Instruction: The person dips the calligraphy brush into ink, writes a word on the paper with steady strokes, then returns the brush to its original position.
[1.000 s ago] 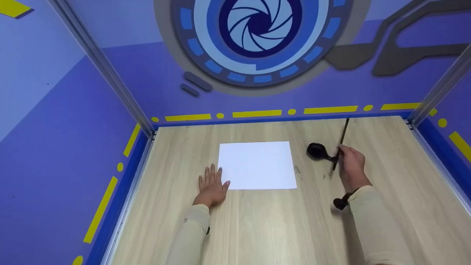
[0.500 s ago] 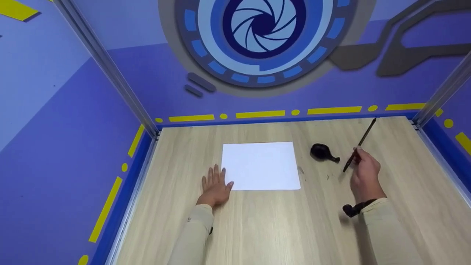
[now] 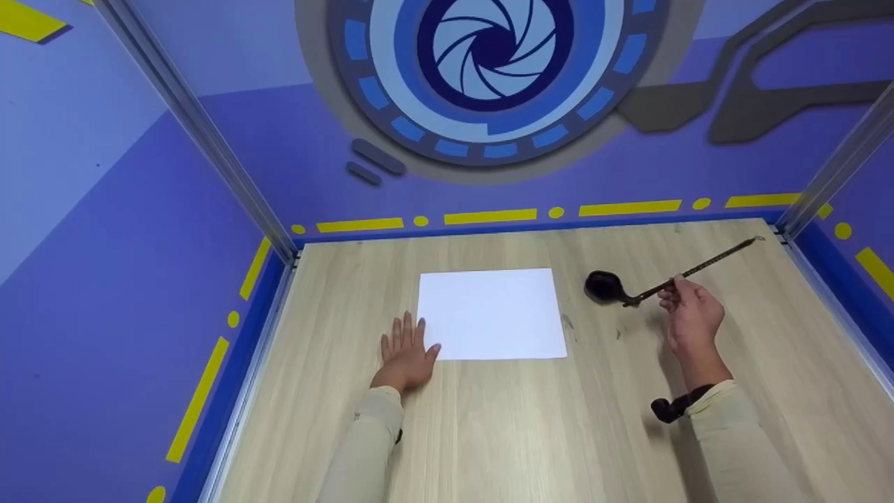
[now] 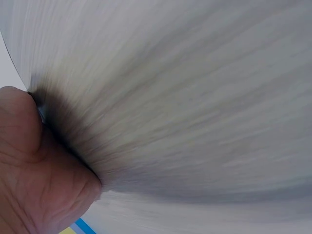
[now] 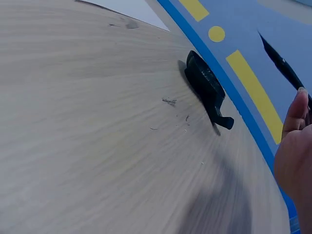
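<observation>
My left hand [image 3: 406,361] lies flat with fingers spread at the left edge of a white sheet of paper [image 3: 492,314], its thumb over the near left corner. In the left wrist view only the heel and side of that hand [image 4: 48,180] show. My right hand [image 3: 695,318] pinches a calligraphy brush [image 3: 719,261] by its shaft above the table. The brush slants, its dark pointed tip [image 5: 270,52] to the left, overlapping the handle of a black spoon-shaped dish [image 3: 602,286] in the head view. The right wrist view shows tip and dish [image 5: 204,80] apart.
Dark smudges [image 3: 568,323] mark the wooden table [image 3: 489,433] between paper and dish. Blue printed panels [image 3: 489,195] with yellow dashes wall it at the back and both sides. A black wrist device [image 3: 667,410] sticks out from the right wrist.
My right hand has moved right, and the brush has tilted from steep to a low slant, its upper end swinging right. The left hand, paper and dish have stayed put.
</observation>
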Available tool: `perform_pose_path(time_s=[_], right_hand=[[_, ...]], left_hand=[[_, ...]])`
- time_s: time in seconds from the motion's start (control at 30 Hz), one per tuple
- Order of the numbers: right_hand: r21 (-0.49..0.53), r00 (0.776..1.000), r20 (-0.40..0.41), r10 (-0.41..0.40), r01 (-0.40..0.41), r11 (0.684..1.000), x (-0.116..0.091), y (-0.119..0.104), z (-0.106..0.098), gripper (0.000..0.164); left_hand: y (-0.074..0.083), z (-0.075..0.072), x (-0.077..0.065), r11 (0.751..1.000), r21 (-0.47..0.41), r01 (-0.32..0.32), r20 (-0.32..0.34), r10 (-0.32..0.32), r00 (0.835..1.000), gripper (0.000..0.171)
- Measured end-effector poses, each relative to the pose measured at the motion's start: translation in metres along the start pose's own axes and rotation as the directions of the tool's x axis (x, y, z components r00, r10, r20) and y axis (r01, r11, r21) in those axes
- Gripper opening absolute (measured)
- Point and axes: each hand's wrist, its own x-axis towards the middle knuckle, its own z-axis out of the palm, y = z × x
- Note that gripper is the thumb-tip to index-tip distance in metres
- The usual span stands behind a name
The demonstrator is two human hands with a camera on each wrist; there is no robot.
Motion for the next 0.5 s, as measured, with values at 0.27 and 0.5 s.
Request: perform_pose_path(time_s=[0.27,0.5], right_hand=[[-0.115,0.989,-0.007,-0.146,0.144,0.983,0.000,0.011,0.004,0.011],[-0.124,0.976,0.027,-0.216,0.217,0.968,-0.001,0.015,0.008,0.012]], left_hand=[[0.000,-0.002,-0.002,1.000,-0.019,-0.008,-0.002,0.008,1.000,0.075],[-0.001,-0.001,0.000,1.000,-0.024,-0.011,-0.002,0.011,1.000,0.076]])
